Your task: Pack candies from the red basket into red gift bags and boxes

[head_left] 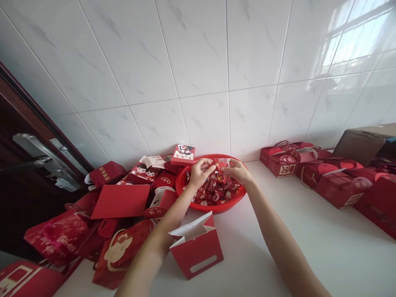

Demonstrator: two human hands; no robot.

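Near the middle of the frame, the right hand (237,170) pinched a small packet (220,165), part clear and part red, over the round red basket (223,209). The left hand (201,170) was close beside it, fingers curled and thumb toward the packet; whether it gripped anything, I could not tell. Wrapped sweets (213,189) in red filled the basket below both hands. Just in front, at lower centre, a red paper bag (198,252) stood with its top open on the white table (253,268). Red boxes and bags (122,201) lay heaped at the left of the frame, and handled red boxes (280,161) stood along the right, near a brown carton (359,145)
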